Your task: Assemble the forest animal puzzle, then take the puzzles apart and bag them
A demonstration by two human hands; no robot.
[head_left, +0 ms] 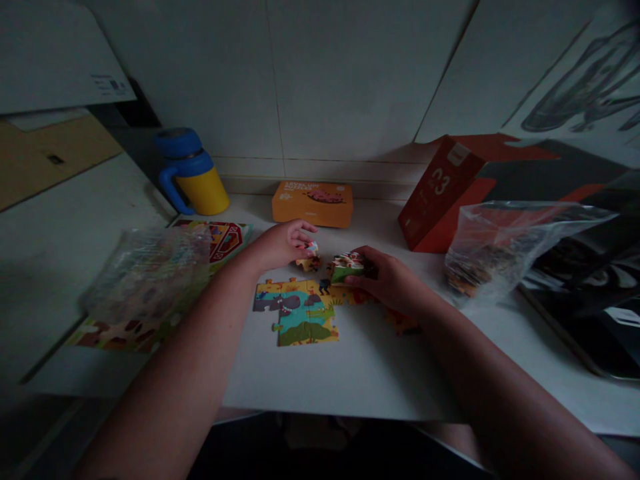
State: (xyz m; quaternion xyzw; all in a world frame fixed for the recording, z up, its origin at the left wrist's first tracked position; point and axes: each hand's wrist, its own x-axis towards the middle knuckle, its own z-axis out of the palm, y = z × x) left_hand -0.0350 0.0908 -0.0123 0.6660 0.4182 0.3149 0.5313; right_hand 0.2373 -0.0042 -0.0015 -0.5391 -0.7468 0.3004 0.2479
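Observation:
Several joined jigsaw pieces form a part-built puzzle (305, 313) on the white table, showing a hippo and a crocodile in blue water. Just above its upper edge, my left hand (291, 241) has its fingers curled on a small puzzle piece (307, 261). To the right, my right hand (380, 270) grips a stack of puzzle pieces (347, 267), the thumb in front and the fingers behind. Orange-red puzzle pieces (403, 321) lie beneath my right wrist, partly hidden by it.
An orange puzzle box (313, 204) stands at the wall. A red box (440, 193) and a clear bag of pieces (483, 263) are at the right. A yellow-blue mug (200, 183) stands back left, behind plastic wrap (150, 273) lying on a printed board (115, 335).

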